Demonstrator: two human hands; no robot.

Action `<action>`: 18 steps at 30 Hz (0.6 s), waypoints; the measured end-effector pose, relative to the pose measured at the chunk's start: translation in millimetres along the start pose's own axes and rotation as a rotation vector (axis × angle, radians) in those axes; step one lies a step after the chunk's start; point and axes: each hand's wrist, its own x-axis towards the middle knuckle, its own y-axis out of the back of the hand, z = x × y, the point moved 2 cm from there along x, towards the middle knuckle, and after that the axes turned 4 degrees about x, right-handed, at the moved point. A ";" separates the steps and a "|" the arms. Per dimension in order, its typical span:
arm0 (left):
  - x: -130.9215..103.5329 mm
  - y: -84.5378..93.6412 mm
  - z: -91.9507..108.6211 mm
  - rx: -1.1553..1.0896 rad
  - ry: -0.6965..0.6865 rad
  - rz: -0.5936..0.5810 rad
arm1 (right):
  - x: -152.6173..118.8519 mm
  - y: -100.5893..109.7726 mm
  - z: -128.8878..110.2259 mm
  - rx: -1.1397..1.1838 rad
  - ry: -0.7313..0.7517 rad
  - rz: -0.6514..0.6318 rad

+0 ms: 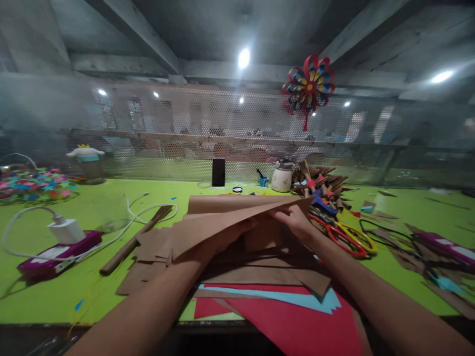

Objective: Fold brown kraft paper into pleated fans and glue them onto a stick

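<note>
A large sheet of brown kraft paper [222, 223] is lifted and slants across the middle of the table, its right end higher. My right hand [297, 222] grips it near the right end, thumb showing below the edge. My left hand [237, 230] reaches underneath, where paper and shadow hide most of its fingers. Behind lies a rolled or folded length of brown paper [211, 202]. More brown paper pieces [252, 275] are stacked under my hands, over light blue paper [274, 295] and red paper [304, 321] at the table's front edge.
Scissors with red and yellow handles [349, 237] lie to the right, near a bundle of rolled brown paper [322, 183]. At left are a purple power strip [61, 254] with a white charger [67, 231], a brown paper tube [129, 244] and colourful paper stars [37, 185].
</note>
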 end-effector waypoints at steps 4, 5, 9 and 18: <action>-4.8 -2.9 4.5 -0.073 0.063 -0.147 | 9.1 -0.2 16.2 -0.458 0.112 0.061; -5.5 -3.7 5.4 -0.059 0.071 -0.177 | 10.2 -2.4 20.9 -0.563 0.095 0.008; -1.2 -1.4 10.7 0.036 0.071 -0.197 | 8.6 -12.3 32.2 -0.851 -0.073 -0.286; 18.6 65.1 11.7 0.759 -0.046 0.254 | 3.9 -10.0 22.5 -0.883 -0.039 -0.374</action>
